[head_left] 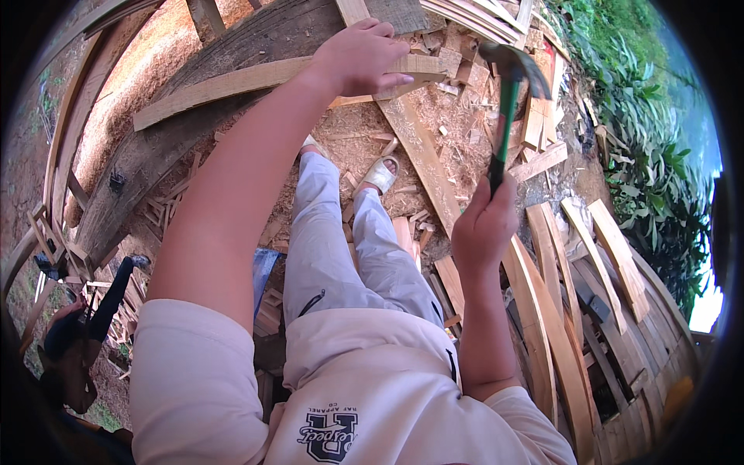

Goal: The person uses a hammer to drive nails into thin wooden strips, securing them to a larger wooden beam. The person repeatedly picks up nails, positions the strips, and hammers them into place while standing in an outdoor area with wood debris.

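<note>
Pale sleeves frame the work: the right hand [482, 229] is closed round the green handle of a hammer [508, 97], head raised. The left hand [363, 56] presses, fingers curled, on a wooden plank [256, 80] lying across a curved timber [232, 101]. Judged step: nailing. The strike needs clearance from those fingers. Offcuts [457, 70] litter the sawdust floor [364, 147].

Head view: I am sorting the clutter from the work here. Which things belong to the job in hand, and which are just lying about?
In hand:
- green-handled claw hammer, raised in the right hand
- long pale wooden plank, pressed down by the left hand
- curved dark timber beam beneath the plank

Lying about:
- wood offcuts and sawdust
- stacked curved planks
- green foliage
</note>
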{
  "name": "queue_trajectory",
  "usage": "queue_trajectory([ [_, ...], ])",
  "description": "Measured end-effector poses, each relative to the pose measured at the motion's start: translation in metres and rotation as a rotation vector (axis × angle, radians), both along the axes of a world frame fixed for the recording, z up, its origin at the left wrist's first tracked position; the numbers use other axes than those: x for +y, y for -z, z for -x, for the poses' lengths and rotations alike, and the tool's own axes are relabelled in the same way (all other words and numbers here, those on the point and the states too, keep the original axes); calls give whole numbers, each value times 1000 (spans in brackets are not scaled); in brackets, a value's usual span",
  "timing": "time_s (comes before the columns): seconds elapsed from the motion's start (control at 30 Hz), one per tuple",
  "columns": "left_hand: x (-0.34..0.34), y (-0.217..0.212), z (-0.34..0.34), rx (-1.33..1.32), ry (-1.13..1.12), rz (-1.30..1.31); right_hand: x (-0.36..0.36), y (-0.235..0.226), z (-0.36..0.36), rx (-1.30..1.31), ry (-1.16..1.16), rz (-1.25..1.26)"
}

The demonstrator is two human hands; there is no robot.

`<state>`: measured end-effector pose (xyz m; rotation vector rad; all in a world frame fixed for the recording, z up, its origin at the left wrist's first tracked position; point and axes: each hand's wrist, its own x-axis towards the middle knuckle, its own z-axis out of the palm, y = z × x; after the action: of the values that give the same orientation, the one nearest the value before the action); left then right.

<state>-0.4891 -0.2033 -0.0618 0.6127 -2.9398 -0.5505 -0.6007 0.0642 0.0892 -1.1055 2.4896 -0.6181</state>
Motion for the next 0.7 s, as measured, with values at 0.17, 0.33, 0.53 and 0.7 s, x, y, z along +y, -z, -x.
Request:
queue_trajectory([
  [0.17, 4, -5, -2, -41, 44, -19, -4, 8, -6, -13, -6, -141],
  [0.33, -1, -1, 2, -15, 27, 6, -3, -9, -5, -2, -5, 98],
  [0.53, 2, -3, 1, -3, 12, -6, -8, 25, 2, -54, -41, -266],
  [0.7, 2, -9, 2, -42, 17, -57, 17, 24, -1, 24, 31, 267],
])
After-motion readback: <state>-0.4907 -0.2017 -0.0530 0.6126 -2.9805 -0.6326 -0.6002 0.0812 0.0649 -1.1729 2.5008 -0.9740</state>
